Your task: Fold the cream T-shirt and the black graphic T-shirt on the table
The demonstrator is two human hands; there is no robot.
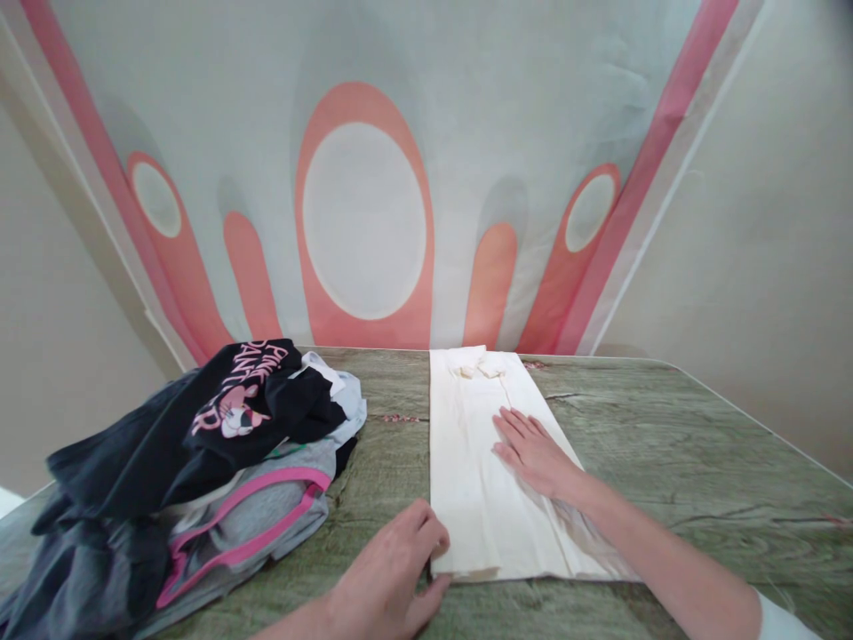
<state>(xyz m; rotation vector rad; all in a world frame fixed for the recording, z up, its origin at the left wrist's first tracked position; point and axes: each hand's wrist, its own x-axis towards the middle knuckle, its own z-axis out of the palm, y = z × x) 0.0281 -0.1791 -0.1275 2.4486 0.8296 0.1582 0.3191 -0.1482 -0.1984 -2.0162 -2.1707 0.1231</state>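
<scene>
A cream shirt [473,480] lies folded into a long narrow strip on the table, its collar at the far end. With curled fingers, my left hand [393,569] grips the shirt's near left corner between thumb and fingers. My right hand [537,453] rests flat on the shirt's right side, fingers stretched out and pointing away to the left. Light creases run lengthwise down the cloth, and the right forearm hides part of its near right edge.
A loose heap of clothes lies on the left: a black T-shirt [227,418] with a pink cartoon print is on top, over a grey garment [253,524] with pink trim. Under everything is a wood-patterned table [666,444]. A printed backdrop [466,107] hangs behind it.
</scene>
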